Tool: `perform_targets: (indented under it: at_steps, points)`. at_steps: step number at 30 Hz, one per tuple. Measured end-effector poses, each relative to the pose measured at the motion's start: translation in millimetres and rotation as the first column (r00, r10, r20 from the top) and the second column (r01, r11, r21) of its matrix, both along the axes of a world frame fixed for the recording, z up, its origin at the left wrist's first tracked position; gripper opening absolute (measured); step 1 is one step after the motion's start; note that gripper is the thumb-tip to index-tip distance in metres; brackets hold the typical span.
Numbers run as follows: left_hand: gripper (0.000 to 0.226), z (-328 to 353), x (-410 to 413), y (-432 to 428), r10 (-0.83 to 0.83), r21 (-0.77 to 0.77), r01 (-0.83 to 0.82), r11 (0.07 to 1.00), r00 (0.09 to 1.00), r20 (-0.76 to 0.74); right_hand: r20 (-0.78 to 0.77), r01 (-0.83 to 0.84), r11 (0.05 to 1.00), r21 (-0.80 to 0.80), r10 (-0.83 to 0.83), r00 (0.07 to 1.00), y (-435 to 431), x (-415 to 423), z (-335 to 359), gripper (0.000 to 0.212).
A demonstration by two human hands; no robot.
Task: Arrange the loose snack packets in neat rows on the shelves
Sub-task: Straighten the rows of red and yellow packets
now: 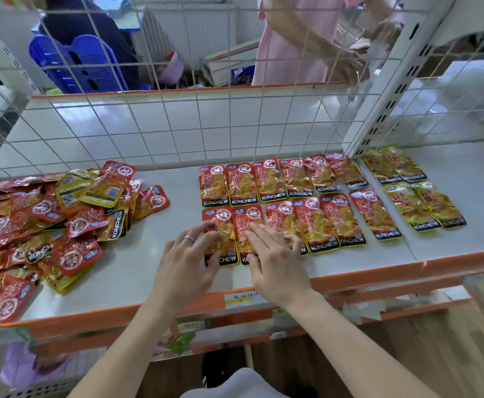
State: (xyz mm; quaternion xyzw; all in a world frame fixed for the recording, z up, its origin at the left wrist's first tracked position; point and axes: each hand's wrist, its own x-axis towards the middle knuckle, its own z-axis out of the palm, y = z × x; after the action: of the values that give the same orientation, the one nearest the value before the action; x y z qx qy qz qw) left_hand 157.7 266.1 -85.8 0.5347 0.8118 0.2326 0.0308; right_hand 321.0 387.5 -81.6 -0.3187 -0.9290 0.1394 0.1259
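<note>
Red KONCHEW snack packets lie in two neat rows (284, 179) on the white shelf (163, 254). My left hand (189, 259) rests with spread fingers on the front row's leftmost red packet (220, 222). My right hand (275, 254) presses flat on the red packet beside it (245, 222). A loose heap of red and yellow packets (48, 219) covers the shelf's left part. Yellow packets (413, 191) lie in two short rows at the right, past the upright.
A white wire grid (177, 122) backs the shelf, and a slotted white upright (390, 104) stands at the right. The shelf's front edge is orange (378, 275) with a price label. Behind the grid stand a person in pink and blue plastic chairs (80, 64).
</note>
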Motion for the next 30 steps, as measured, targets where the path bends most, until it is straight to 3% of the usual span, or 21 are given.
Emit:
perform_targets:
  at_steps: [10,18,30]
  points:
    - [0.035,2,2,-1,0.027,-0.007,-0.027,1.000,0.999,0.018,-0.036,-0.013,0.998,-0.054,0.011,0.999,1,2,2,0.049]
    - [0.051,22,18,-3,0.113,0.110,-0.118,0.987,0.992,0.050,-0.180,-0.031,0.997,-0.071,0.018,0.983,8,24,24,0.062]
    - [0.055,68,150,77,-0.067,0.202,0.086,0.976,0.993,-0.097,-0.208,0.174,0.982,-0.067,-0.184,0.961,64,157,65,0.068]
